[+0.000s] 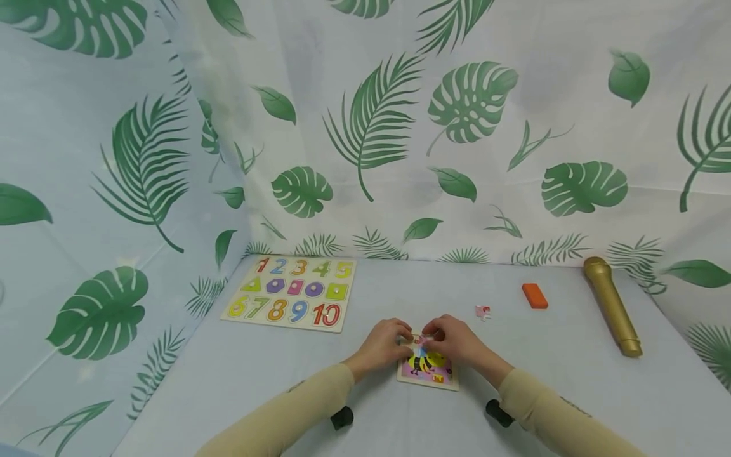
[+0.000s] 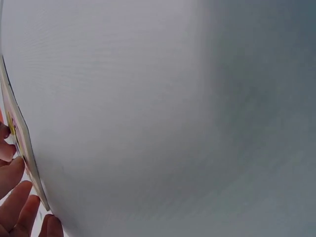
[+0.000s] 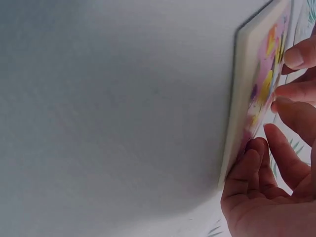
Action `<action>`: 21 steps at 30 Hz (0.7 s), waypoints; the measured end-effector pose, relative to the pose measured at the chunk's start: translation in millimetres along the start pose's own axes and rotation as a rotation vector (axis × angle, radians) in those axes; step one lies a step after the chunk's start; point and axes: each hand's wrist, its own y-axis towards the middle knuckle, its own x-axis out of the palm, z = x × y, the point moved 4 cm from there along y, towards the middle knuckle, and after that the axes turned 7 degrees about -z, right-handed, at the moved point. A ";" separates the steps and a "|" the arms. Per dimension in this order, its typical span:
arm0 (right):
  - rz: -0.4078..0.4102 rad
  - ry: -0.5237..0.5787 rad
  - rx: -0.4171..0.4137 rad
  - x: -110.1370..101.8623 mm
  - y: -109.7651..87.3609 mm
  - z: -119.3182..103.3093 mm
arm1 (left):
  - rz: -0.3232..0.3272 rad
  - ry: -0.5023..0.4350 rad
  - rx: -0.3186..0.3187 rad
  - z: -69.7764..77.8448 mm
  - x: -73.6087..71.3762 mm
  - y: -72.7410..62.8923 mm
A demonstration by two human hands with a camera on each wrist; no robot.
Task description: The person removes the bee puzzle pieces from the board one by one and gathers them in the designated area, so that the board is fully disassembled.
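Note:
A small bee jigsaw puzzle in a pale wooden tray lies on the table in front of me, between both hands. My left hand is at its upper left corner, thumb over the picture and fingers bent by the far edge; I cannot tell whether they grip the tray. From the upper right, my right hand reaches in, thumb and forefinger pinching a small pinkish puzzle piece over the picture's top part. In the right wrist view, its other fingers curl beside the tray's edge, and the fingertips of both hands nearly meet.
A loose pink-and-white puzzle piece lies beyond my right hand. Farther right are an orange block and a gold microphone-shaped object. A number-and-shape board lies at the back left. Leaf-printed cloth walls the table.

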 end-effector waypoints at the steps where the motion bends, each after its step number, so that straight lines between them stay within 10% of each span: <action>1: -0.001 0.001 0.008 0.5 -0.3 0.1 | -0.004 0.004 -0.001 0.0 0.5 0.1; 21: -0.005 -0.035 -0.043 8.7 -0.6 -3.9 | -0.015 0.036 -0.003 0.8 0.3 1.8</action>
